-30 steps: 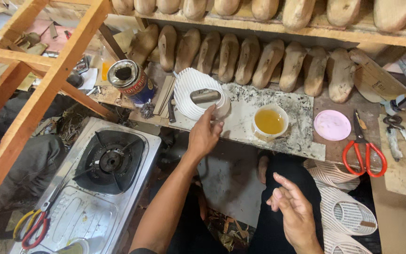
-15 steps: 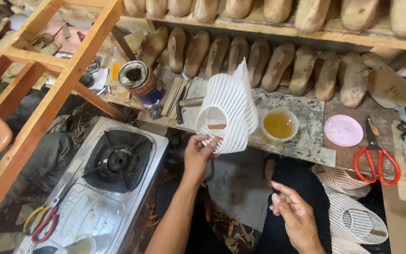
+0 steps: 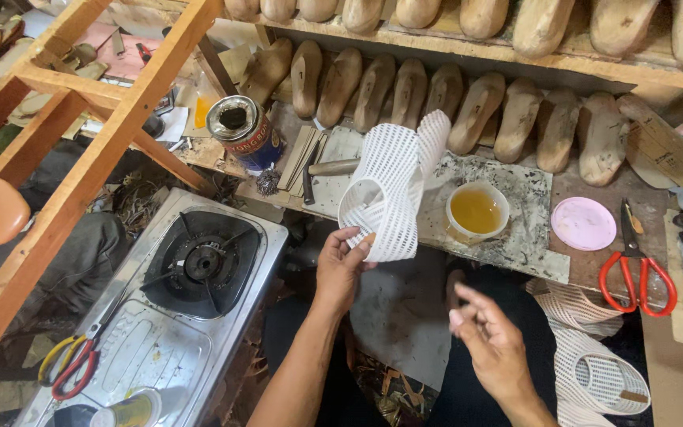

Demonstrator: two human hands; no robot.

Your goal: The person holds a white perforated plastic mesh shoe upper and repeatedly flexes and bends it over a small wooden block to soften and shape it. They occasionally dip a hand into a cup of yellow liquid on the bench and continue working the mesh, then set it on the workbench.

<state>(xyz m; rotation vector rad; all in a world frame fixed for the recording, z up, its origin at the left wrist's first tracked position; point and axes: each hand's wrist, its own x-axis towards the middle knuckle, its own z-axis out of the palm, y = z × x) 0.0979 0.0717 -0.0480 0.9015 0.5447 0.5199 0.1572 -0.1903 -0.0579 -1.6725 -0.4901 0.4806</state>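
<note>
My left hand (image 3: 341, 265) grips the lower edge of a white ribbed mesh shoe upper (image 3: 393, 194) and holds it up, curled, over the workbench. My right hand (image 3: 492, 344) hovers lower right with fingers loosely apart, holding nothing. Just beyond the upper stands a white cup of yellow glue (image 3: 476, 212) on a stained slab (image 3: 515, 186). A metal hammer head (image 3: 332, 167) lies on the bench behind the upper.
A gas stove (image 3: 199, 265) sits at the left, a tin can (image 3: 243, 130) behind it. Rows of wooden shoe lasts (image 3: 405, 91) line the shelves. A pink lid (image 3: 583, 223), red scissors (image 3: 635, 265) and more mesh uppers (image 3: 594, 372) lie at the right. A wooden frame (image 3: 88, 142) slants across the left.
My left hand has lifted the white mesh upper off the bench and drawn it nearer to me. My right hand has stayed low on the right.
</note>
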